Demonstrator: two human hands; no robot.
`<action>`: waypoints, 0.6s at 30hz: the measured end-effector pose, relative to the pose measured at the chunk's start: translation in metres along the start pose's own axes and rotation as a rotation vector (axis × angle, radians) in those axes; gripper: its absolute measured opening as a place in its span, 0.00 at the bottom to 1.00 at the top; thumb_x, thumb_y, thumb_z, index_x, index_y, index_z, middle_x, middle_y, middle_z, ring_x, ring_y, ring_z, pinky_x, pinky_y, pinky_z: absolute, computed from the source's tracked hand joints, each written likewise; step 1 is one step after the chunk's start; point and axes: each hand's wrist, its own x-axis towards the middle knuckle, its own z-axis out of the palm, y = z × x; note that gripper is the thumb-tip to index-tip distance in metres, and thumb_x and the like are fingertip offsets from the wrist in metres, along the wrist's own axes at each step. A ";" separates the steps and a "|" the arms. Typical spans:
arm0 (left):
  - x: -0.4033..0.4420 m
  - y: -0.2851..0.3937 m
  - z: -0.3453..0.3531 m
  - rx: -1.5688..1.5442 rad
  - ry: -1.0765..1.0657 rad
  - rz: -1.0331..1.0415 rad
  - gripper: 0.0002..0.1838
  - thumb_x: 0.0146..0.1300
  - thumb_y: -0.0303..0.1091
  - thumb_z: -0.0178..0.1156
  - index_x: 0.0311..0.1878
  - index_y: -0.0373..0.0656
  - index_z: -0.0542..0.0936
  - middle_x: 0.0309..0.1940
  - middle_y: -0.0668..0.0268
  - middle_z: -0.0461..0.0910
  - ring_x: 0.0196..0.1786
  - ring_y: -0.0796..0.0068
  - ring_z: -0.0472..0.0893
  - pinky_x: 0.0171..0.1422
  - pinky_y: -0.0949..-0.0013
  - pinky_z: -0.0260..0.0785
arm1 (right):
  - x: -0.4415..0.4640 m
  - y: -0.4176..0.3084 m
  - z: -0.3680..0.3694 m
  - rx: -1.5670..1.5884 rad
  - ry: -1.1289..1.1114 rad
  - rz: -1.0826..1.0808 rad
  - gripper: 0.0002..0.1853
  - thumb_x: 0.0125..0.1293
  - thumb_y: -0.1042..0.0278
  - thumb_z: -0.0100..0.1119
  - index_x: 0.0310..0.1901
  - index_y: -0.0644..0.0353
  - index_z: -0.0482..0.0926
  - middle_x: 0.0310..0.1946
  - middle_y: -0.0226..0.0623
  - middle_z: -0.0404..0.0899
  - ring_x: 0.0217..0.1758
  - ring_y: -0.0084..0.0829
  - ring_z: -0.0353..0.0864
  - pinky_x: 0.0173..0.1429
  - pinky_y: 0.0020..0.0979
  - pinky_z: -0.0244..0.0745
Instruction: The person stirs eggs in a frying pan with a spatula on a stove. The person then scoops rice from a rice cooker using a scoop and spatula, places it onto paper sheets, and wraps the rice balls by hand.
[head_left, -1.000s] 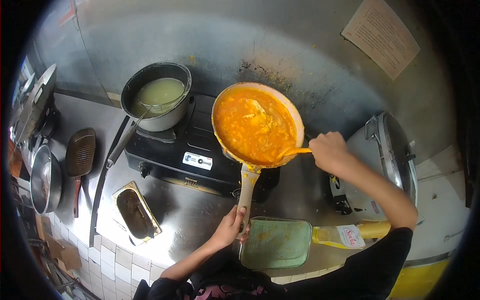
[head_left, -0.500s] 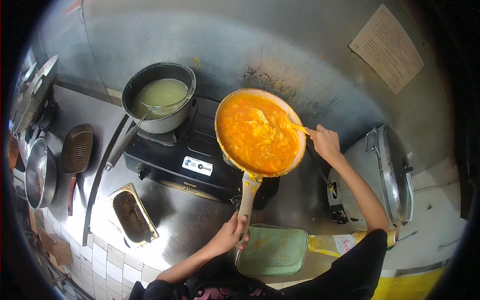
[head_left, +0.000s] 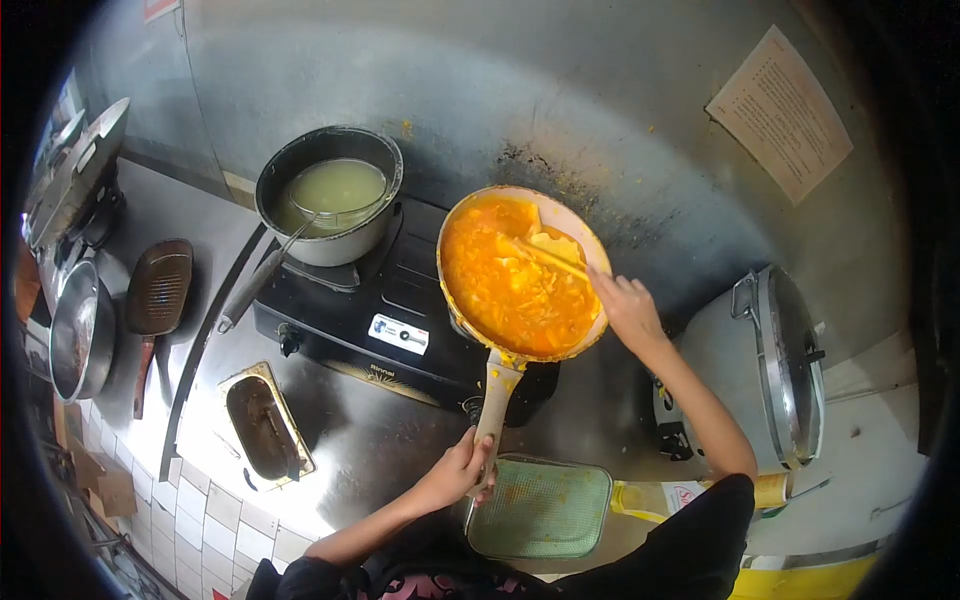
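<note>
My left hand (head_left: 463,467) is closed round the pale handle of a frying pan (head_left: 497,375), which sits over the right burner of a black gas stove (head_left: 345,352). Orange, lumpy egg mixture (head_left: 510,295) covers much of the pan's inside. Fingers of my right hand (head_left: 628,308) are wrapped round a yellowish spatula (head_left: 552,260) that reaches into the mixture from the right rim. The spatula's far end is partly hidden by the food. Pale bare pan shows at the upper right.
On the left burner, a dark pot (head_left: 330,245) of greenish liquid holds a wire strainer (head_left: 340,212). Nearby are a rectangular metal tin (head_left: 300,452), a green tray (head_left: 540,550), an oil bottle (head_left: 640,500), a grill pan (head_left: 160,285) and a large lidded cooker (head_left: 725,345).
My right hand has moved left and down, carrying the spatula further into the pan. The egg mixture has shifted away from the upper right side. My left hand keeps its hold.
</note>
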 end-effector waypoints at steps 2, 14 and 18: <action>0.000 -0.002 0.000 -0.035 -0.014 -0.002 0.18 0.70 0.45 0.35 0.47 0.37 0.60 0.18 0.63 0.71 0.14 0.75 0.71 0.18 0.72 0.65 | -0.009 -0.012 -0.016 -0.016 -0.031 -0.059 0.23 0.52 0.73 0.51 0.53 0.66 0.69 0.35 0.31 0.70 0.37 0.27 0.73 0.35 0.25 0.69; 0.002 -0.004 0.001 -0.021 -0.010 -0.016 0.17 0.70 0.45 0.35 0.45 0.37 0.60 0.18 0.63 0.70 0.14 0.75 0.71 0.18 0.72 0.65 | -0.012 0.027 -0.074 0.150 -0.176 0.453 0.12 0.54 0.70 0.56 0.41 0.62 0.77 0.32 0.39 0.73 0.27 0.42 0.78 0.32 0.38 0.73; 0.001 -0.001 0.001 -0.022 0.002 -0.022 0.18 0.70 0.45 0.35 0.46 0.37 0.60 0.18 0.63 0.71 0.14 0.75 0.71 0.18 0.72 0.65 | 0.006 0.029 -0.046 0.075 -0.188 0.454 0.08 0.53 0.71 0.57 0.34 0.63 0.77 0.32 0.40 0.74 0.28 0.41 0.78 0.32 0.37 0.73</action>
